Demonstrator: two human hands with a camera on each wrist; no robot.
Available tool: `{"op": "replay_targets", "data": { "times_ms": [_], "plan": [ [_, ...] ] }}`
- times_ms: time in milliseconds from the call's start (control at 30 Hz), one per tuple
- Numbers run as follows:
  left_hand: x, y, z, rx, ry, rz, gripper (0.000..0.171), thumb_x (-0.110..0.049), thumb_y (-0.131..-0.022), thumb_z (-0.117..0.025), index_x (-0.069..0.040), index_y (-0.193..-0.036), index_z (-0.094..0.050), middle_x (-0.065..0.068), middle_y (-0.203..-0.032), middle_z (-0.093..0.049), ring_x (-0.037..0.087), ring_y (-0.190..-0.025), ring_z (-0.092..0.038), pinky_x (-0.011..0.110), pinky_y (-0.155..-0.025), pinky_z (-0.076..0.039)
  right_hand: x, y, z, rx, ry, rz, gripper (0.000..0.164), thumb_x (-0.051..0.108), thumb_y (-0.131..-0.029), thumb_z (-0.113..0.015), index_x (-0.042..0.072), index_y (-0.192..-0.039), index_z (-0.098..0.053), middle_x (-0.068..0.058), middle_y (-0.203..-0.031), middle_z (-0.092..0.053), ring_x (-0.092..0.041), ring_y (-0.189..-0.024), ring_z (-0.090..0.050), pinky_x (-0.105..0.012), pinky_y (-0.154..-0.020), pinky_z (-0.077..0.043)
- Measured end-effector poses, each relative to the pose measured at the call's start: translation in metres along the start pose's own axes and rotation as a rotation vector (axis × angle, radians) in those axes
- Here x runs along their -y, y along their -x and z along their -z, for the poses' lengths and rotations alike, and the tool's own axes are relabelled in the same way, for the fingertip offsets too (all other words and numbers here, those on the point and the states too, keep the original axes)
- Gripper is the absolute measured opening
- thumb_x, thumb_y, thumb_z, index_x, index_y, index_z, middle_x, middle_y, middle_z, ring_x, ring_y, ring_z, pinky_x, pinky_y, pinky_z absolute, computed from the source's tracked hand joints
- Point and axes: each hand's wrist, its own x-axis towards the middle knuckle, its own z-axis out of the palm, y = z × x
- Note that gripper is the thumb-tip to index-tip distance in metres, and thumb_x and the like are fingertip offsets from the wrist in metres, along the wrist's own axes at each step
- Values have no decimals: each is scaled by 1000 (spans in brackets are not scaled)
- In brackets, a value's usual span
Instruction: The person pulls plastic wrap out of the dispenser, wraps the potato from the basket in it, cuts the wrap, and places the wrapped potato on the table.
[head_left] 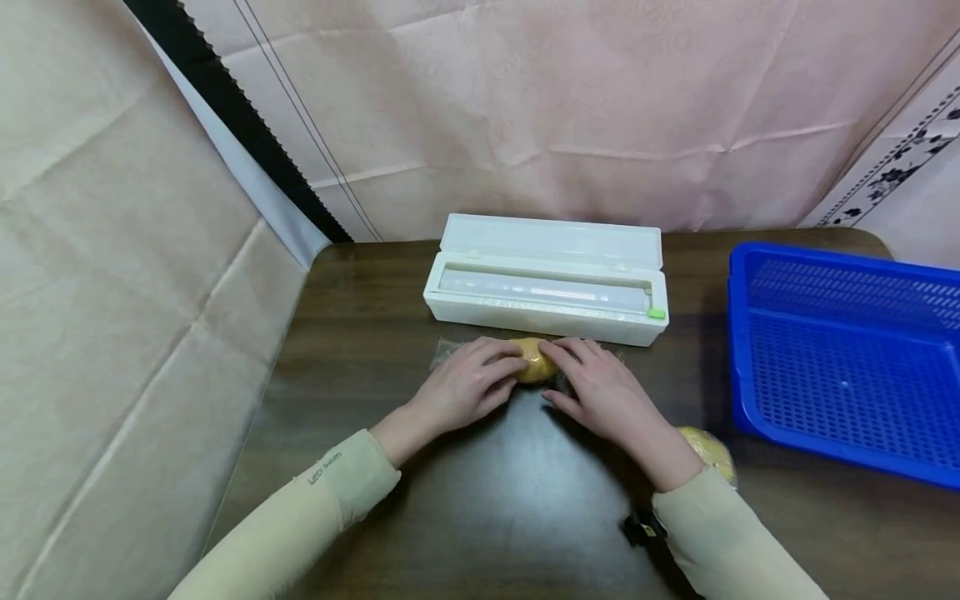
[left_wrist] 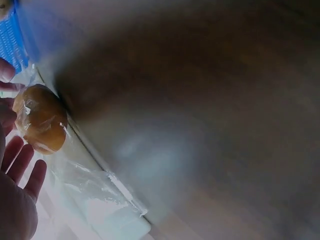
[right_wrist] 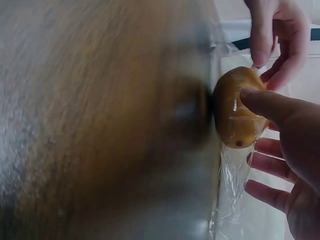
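Note:
A yellow-brown potato (head_left: pixel 534 363) is wrapped in clear cling film and sits between both hands on the table. In the right wrist view its end carries a dark spot. My left hand (head_left: pixel 480 379) holds the potato's left end, thumb and fingers close together at the film. My right hand (head_left: pixel 596 383) grips the other side; its thumb (right_wrist: pixel 260 100) lies on the wrapped surface while the other fingers spread behind. Loose cling film (left_wrist: pixel 95 192) stretches out beside the potato in the left wrist view. Part of the potato is hidden by fingers.
Just behind the hands stands a white cling film box (head_left: pixel 547 321), lid up, with a roll inside and a green slider (head_left: pixel 657 314). A blue basket (head_left: pixel 738 350) is at the right. Another yellowish film-wrapped item (head_left: pixel 711 454) lies beside the right forearm.

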Motion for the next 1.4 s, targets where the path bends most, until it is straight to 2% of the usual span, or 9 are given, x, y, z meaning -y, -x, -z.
{"op": "replay_targets", "data": {
  "times_ms": [167,300,633,900,1067,1200,1400],
  "plan": [
    [3,-1,-3,-22,-3,42,34,-19,-97,-81,-8,-128,-74,11,-135,-67,28,-125,-63,42,-106,-53,-5,-1,-4,-3,-11,-1,64,27,-93,-86,5,-147,-60,-17,-127,-66,-36,-112,-65,-56,-94,-55],
    [4,-2,-4,18,-32,73,49,-24,-94,-85,-6,-137,-69,12,-139,-65,29,-128,-62,44,-108,-52,-7,-3,-7,-17,-22,-1,62,26,-92,-87,5,-145,-61,-16,-126,-66,-35,-111,-66,-54,-93,-55],
    [5,-8,-10,97,-118,92,63,-14,-88,-89,-3,-144,-61,15,-142,-62,31,-133,-58,45,-116,-45,-10,-10,-13,-38,-58,-41,66,25,-89,-90,5,-144,-61,-15,-129,-65,-34,-115,-64,-52,-95,-55],
    [9,-12,-20,60,-155,104,63,-9,-84,-91,-2,-139,-60,14,-135,-62,31,-127,-60,44,-110,-50,-11,-16,-17,-67,-47,-39,66,21,-86,-93,5,-142,-62,-15,-125,-64,-34,-110,-65,-51,-92,-56],
    [12,-14,-16,73,-116,126,54,-9,-88,-87,-4,-136,-62,13,-133,-63,30,-125,-61,43,-108,-51,-13,-18,-16,-77,-59,-30,57,19,-89,-90,6,-138,-65,-14,-122,-65,-33,-107,-65,-51,-90,-56],
    [14,-16,-8,90,-52,123,54,-13,-89,-88,-4,-135,-62,12,-133,-64,30,-125,-61,44,-109,-51,-13,-18,-11,-64,-104,-38,54,20,-92,-87,7,-139,-65,-12,-124,-66,-32,-112,-64,-51,-93,-56],
    [14,-19,8,108,48,154,54,-16,-87,-88,-7,-135,-64,10,-132,-66,27,-125,-63,41,-108,-52,-8,-13,-1,-5,-143,-77,64,25,-96,-83,9,-152,-57,-14,-129,-65,-33,-117,-64,-55,-94,-56]
  ]
}}
